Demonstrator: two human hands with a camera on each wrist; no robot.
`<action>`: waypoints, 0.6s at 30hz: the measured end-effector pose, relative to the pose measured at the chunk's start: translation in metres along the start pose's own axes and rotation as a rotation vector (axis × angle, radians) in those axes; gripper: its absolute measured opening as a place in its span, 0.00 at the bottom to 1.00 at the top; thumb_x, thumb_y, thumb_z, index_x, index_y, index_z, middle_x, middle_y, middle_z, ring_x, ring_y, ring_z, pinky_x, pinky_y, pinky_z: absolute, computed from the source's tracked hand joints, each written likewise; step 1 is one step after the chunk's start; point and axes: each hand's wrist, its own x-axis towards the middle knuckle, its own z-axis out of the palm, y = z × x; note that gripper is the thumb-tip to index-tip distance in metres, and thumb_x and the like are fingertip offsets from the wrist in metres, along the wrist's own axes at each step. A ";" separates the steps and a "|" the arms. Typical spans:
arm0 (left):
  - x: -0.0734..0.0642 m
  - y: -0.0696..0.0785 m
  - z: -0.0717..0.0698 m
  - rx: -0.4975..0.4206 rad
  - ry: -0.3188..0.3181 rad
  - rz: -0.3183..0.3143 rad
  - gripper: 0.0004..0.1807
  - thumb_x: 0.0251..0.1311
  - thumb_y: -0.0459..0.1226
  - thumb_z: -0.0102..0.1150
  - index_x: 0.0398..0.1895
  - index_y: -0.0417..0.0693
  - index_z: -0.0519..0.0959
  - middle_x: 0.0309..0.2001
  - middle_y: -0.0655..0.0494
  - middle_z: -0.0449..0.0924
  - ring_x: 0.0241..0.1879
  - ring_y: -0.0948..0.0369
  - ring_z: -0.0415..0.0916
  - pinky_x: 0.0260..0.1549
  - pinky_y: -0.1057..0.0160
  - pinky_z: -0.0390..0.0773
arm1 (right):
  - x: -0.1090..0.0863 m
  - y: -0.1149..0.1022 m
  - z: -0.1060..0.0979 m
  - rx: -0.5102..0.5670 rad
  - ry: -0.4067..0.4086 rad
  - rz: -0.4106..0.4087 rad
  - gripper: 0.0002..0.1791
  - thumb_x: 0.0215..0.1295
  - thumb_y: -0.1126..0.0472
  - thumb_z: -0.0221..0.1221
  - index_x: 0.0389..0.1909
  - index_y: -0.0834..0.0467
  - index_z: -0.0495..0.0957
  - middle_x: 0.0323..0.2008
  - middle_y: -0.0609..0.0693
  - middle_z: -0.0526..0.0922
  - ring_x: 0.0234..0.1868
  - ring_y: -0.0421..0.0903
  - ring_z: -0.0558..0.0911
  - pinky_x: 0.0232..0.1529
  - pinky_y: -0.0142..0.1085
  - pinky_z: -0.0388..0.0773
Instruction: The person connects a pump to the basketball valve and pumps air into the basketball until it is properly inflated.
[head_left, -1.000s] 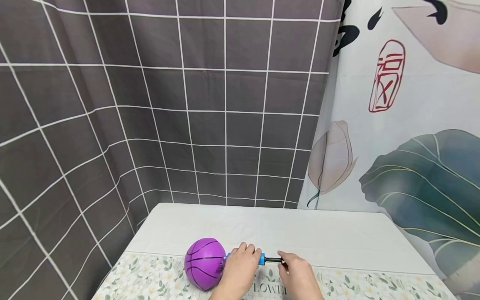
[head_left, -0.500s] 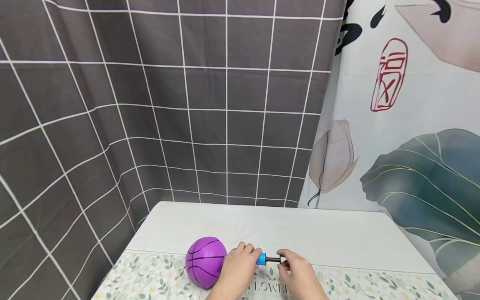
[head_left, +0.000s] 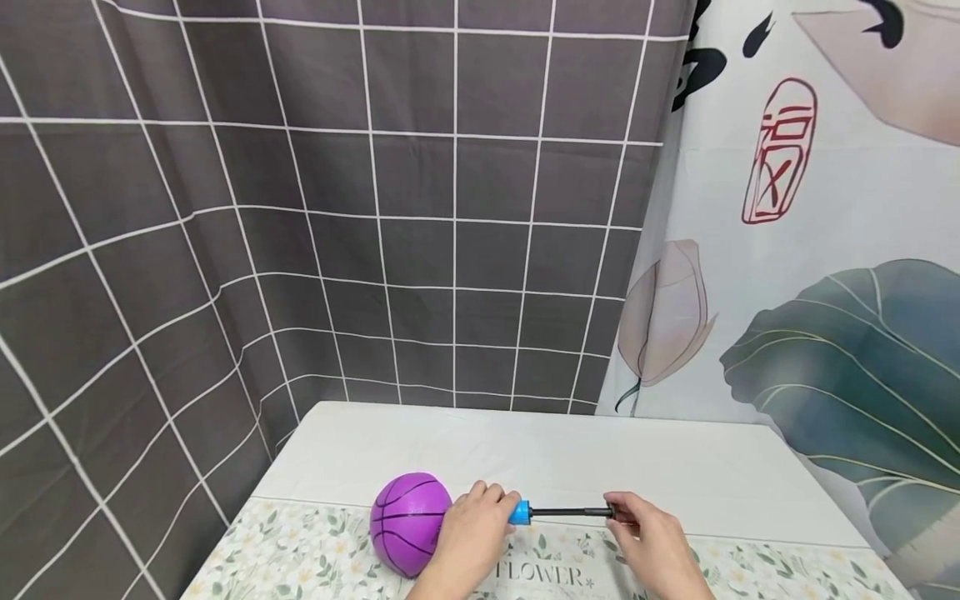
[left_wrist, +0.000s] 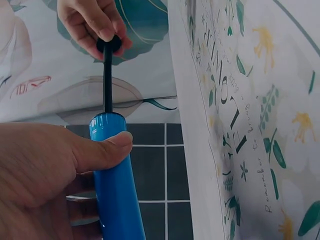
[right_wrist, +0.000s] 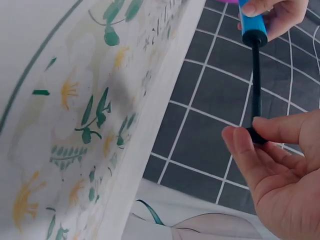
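Observation:
A purple ball (head_left: 408, 525) with black basketball lines sits on the table at the left of the head view. Just right of it, my left hand (head_left: 474, 529) grips the blue barrel of a hand pump (left_wrist: 117, 185), thumb along its side. The pump's black rod (head_left: 570, 512) extends far out of the barrel towards the right. At the rod's end, my right hand (head_left: 656, 537) pinches the small black handle (right_wrist: 256, 135) between thumb and fingers. The pump's ball-side end is hidden behind my left hand in the head view.
The table (head_left: 637, 450) carries a white cover with a floral printed band (head_left: 300, 542) along its front. A dark grid-patterned curtain (head_left: 450, 208) hangs behind and to the left. A white curtain (head_left: 825, 333) with leaf and flower prints hangs at the right.
My right hand has moved right, drawing the pump's rod much further out of the barrel. My left hand and the ball stay nearly where they were.

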 end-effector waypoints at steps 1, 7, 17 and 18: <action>0.000 0.000 0.000 0.001 0.002 0.001 0.23 0.49 0.47 0.76 0.51 0.56 0.84 0.38 0.62 0.81 0.37 0.63 0.74 0.33 0.67 0.77 | 0.000 0.001 -0.001 0.003 -0.003 -0.001 0.16 0.60 0.71 0.68 0.49 0.61 0.84 0.39 0.50 0.88 0.36 0.43 0.86 0.37 0.33 0.84; 0.002 0.003 -0.002 0.014 -0.010 0.015 0.23 0.51 0.47 0.74 0.52 0.54 0.84 0.39 0.61 0.81 0.39 0.63 0.74 0.34 0.66 0.78 | -0.002 -0.001 0.004 0.028 0.014 -0.022 0.18 0.59 0.71 0.69 0.51 0.62 0.84 0.40 0.51 0.88 0.37 0.43 0.87 0.38 0.32 0.84; 0.002 0.007 -0.001 0.058 -0.011 0.046 0.22 0.52 0.47 0.73 0.51 0.54 0.84 0.38 0.61 0.79 0.38 0.63 0.72 0.34 0.66 0.78 | -0.004 -0.029 0.035 0.054 0.002 -0.154 0.17 0.55 0.70 0.71 0.47 0.62 0.86 0.37 0.51 0.89 0.33 0.41 0.87 0.34 0.28 0.83; 0.002 0.008 -0.001 0.059 -0.013 0.054 0.22 0.52 0.47 0.73 0.50 0.54 0.84 0.38 0.61 0.79 0.38 0.63 0.72 0.34 0.66 0.78 | -0.004 -0.032 0.038 0.051 -0.018 -0.157 0.17 0.56 0.69 0.71 0.47 0.62 0.85 0.37 0.51 0.88 0.33 0.41 0.87 0.33 0.28 0.83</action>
